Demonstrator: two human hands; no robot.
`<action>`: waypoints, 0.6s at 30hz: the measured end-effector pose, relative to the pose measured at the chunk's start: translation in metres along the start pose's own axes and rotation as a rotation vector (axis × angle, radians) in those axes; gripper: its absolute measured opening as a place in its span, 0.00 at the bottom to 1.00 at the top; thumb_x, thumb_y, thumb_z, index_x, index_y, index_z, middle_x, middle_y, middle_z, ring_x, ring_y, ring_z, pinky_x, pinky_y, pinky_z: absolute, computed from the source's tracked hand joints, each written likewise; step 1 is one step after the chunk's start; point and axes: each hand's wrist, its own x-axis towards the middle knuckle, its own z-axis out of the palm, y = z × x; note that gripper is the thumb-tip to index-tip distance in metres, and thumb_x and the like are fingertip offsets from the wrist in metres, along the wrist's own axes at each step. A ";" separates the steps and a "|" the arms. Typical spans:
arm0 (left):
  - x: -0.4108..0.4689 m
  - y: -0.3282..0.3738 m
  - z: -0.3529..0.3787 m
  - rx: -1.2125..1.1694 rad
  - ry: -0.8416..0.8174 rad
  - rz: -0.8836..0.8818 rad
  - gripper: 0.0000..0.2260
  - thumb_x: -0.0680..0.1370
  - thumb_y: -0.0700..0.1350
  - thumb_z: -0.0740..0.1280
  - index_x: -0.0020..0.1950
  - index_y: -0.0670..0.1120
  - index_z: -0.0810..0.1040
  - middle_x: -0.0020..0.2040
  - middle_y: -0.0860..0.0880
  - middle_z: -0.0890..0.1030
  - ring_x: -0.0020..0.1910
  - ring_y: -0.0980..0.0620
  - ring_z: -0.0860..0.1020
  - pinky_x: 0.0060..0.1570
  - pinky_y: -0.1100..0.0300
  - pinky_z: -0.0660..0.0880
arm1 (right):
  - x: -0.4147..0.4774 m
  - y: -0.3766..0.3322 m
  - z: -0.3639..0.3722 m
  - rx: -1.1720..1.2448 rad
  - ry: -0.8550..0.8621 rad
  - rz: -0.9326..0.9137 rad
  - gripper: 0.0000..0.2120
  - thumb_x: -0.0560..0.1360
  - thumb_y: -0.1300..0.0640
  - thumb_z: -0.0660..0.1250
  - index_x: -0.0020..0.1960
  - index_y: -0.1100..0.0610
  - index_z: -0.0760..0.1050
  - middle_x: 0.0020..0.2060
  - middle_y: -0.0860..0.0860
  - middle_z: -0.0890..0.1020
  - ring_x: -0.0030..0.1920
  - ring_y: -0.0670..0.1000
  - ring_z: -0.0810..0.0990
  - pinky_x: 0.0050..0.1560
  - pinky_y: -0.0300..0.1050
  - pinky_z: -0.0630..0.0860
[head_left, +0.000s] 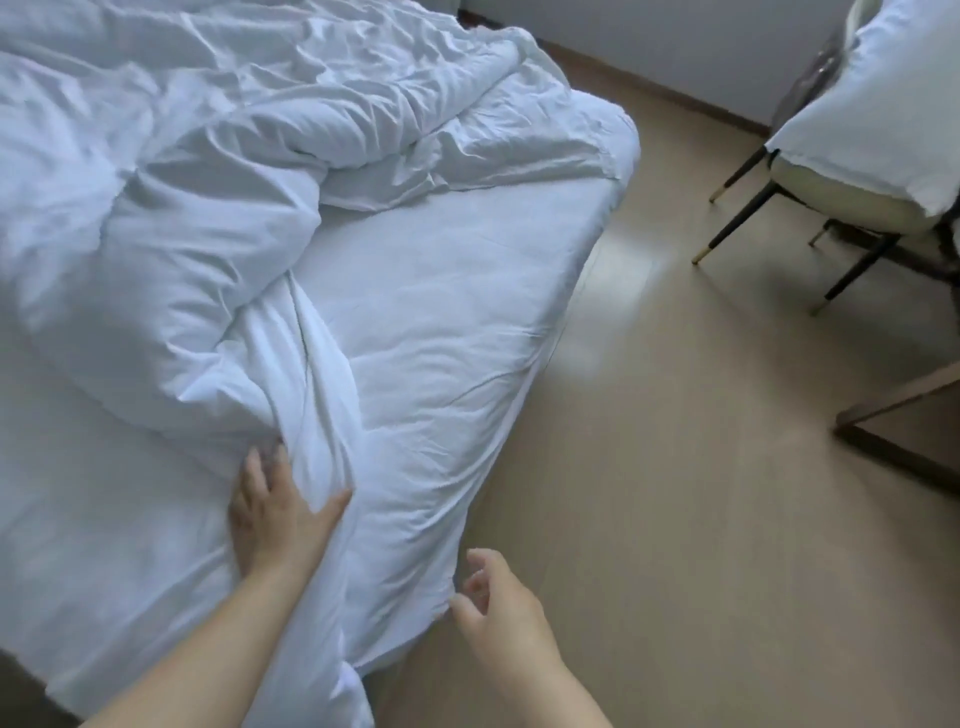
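A white duvet (171, 249) lies rumpled in a heap over the far and left part of the bed. A white sheet (426, 322) covers the mattress and hangs over its right edge. My left hand (275, 509) rests on the bedding near the bed's front corner, fingers spread and straight against a fold of white cloth. My right hand (493, 597) hovers beside the hanging edge of the sheet, fingers loosely curled and holding nothing, fingertips almost at the cloth.
Beige floor (675, 467) runs along the bed's right side. A chair (810, 197) with dark, gold-tipped legs stands at the upper right, a white pillow (883, 88) lying on it. A wooden furniture edge (893, 410) juts in at the right.
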 end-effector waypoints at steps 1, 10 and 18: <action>-0.008 0.004 0.005 0.021 0.036 0.017 0.39 0.68 0.48 0.74 0.73 0.38 0.60 0.73 0.37 0.58 0.71 0.38 0.58 0.68 0.47 0.54 | 0.007 0.004 -0.018 -0.021 -0.002 -0.004 0.21 0.77 0.53 0.60 0.69 0.50 0.62 0.47 0.45 0.71 0.49 0.45 0.70 0.58 0.39 0.67; 0.026 0.022 0.020 0.350 -0.184 -0.122 0.31 0.79 0.48 0.59 0.76 0.51 0.45 0.75 0.53 0.56 0.72 0.52 0.59 0.62 0.58 0.65 | 0.117 -0.062 -0.053 0.063 -0.257 -0.069 0.21 0.78 0.55 0.60 0.70 0.54 0.62 0.57 0.48 0.71 0.54 0.45 0.71 0.50 0.37 0.68; -0.008 0.034 -0.012 0.054 -0.038 -0.143 0.17 0.62 0.44 0.58 0.44 0.56 0.81 0.39 0.55 0.82 0.40 0.55 0.80 0.27 0.68 0.63 | 0.198 -0.147 -0.067 0.277 -0.368 0.051 0.22 0.78 0.53 0.61 0.69 0.58 0.64 0.54 0.54 0.72 0.54 0.53 0.72 0.56 0.50 0.72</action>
